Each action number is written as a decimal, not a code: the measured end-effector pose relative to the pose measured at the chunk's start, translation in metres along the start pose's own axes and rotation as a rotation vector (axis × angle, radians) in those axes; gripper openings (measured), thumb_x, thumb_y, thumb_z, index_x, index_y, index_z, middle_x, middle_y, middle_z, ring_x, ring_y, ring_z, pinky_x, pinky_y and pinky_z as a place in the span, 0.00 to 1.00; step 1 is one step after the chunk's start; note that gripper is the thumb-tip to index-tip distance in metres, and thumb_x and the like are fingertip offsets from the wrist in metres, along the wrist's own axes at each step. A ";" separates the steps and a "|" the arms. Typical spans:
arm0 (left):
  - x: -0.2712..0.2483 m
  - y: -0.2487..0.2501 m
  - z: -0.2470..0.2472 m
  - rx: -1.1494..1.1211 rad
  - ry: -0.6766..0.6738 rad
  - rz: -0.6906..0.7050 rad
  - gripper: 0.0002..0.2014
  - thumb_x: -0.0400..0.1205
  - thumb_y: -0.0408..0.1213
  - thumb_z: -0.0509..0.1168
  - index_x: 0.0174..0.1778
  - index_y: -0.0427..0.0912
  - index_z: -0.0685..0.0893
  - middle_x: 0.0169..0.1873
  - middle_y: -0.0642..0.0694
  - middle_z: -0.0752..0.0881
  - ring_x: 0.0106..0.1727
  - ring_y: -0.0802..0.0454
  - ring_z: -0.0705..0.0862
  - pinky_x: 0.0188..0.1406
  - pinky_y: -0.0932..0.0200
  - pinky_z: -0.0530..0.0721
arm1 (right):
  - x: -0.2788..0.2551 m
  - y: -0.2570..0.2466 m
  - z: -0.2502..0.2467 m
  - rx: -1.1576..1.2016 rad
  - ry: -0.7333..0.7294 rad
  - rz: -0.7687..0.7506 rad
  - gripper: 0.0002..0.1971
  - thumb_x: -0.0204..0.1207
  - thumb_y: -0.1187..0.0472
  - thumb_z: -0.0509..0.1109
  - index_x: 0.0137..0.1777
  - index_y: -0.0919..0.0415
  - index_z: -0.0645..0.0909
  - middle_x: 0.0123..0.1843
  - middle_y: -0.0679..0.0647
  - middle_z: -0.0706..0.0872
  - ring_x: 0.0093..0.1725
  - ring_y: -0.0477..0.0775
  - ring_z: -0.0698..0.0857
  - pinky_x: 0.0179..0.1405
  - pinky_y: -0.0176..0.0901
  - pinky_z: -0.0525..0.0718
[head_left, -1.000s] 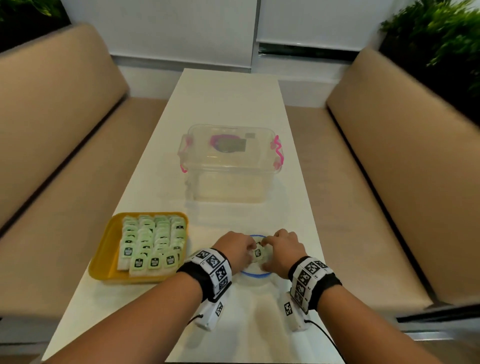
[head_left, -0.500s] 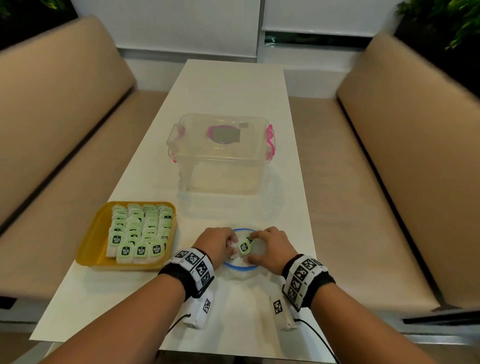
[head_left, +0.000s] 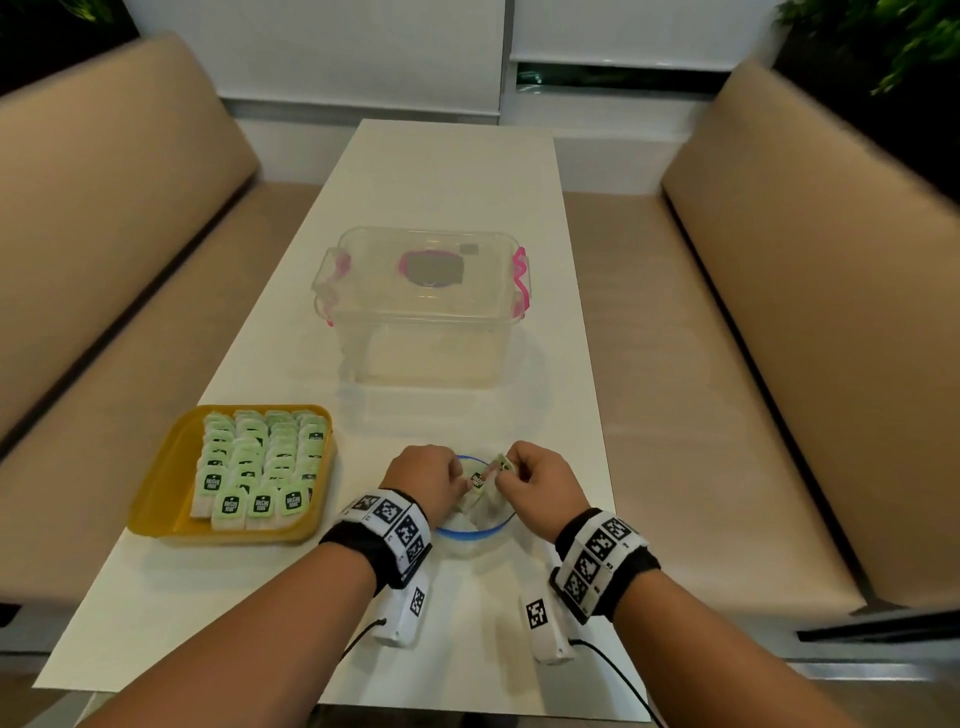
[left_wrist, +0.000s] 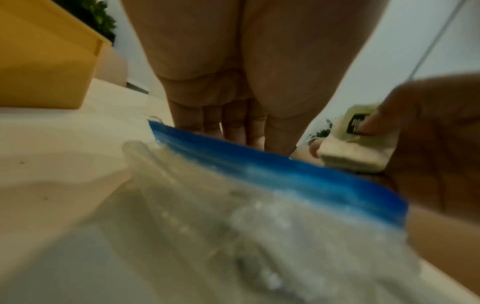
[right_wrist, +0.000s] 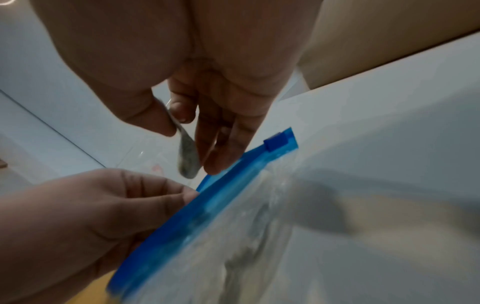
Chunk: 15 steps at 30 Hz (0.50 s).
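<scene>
The tea bag (head_left: 485, 475) is hanging between the two hands, right over the mouth of the plastic bag (head_left: 470, 535), which is standing near the front edge of the table (head_left: 447, 171). The right hand (head_left: 540, 488) is pinching the tea bag from the right between thumb and curled fingers (right_wrist: 239, 139), with the thumb pressing on the dark printed label. The left hand (head_left: 426, 480) is gripping the plastic bag's blue rim, its fingers curling down over the edge just beside the tea bag; whether they are touching it I cannot tell. Both forearms are reaching in from the near edge, knuckles up, the hands nearly meeting.

The tea bag is showing as soft, flat and pale, with a green tag. The plastic bag is clear and crinkly, with a stiff blue zip strip. To the left, a yellow plastic tray (head_left: 156, 499) is holding rows of other tea bags (head_left: 260, 467) with the same green labels. Beyond, a clear lidded box (head_left: 426, 322) with pink latches is sitting mid-table, and tan padded benches (head_left: 104, 208) are running along both sides.
</scene>
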<state>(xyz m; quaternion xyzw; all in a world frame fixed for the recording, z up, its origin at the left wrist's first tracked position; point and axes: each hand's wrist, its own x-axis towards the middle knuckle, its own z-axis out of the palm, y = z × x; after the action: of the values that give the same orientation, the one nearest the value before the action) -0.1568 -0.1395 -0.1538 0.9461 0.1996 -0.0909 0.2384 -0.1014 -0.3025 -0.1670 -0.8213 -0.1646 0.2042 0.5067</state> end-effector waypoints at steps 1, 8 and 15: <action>0.001 0.003 0.002 0.075 -0.014 -0.007 0.12 0.78 0.51 0.71 0.51 0.48 0.86 0.49 0.48 0.89 0.52 0.47 0.85 0.53 0.56 0.83 | 0.001 0.004 0.003 0.011 -0.012 0.024 0.14 0.61 0.47 0.65 0.30 0.58 0.69 0.36 0.66 0.86 0.38 0.58 0.87 0.37 0.54 0.83; 0.002 0.010 0.013 0.109 -0.114 -0.022 0.21 0.73 0.44 0.77 0.60 0.47 0.79 0.54 0.45 0.86 0.54 0.44 0.84 0.50 0.55 0.80 | 0.005 0.012 0.009 -0.043 -0.023 0.101 0.09 0.60 0.50 0.62 0.28 0.51 0.65 0.37 0.69 0.86 0.42 0.68 0.88 0.40 0.60 0.85; -0.002 -0.010 -0.002 -0.230 -0.109 0.074 0.29 0.68 0.39 0.82 0.64 0.52 0.78 0.40 0.54 0.81 0.40 0.56 0.80 0.43 0.65 0.78 | 0.005 0.005 0.003 0.011 -0.027 0.103 0.04 0.69 0.56 0.60 0.43 0.52 0.69 0.38 0.59 0.81 0.36 0.57 0.80 0.46 0.64 0.84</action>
<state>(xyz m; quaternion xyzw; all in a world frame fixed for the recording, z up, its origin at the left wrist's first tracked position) -0.1628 -0.1317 -0.1557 0.9128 0.1602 -0.1097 0.3592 -0.0986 -0.3000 -0.1739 -0.8231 -0.1277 0.2420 0.4977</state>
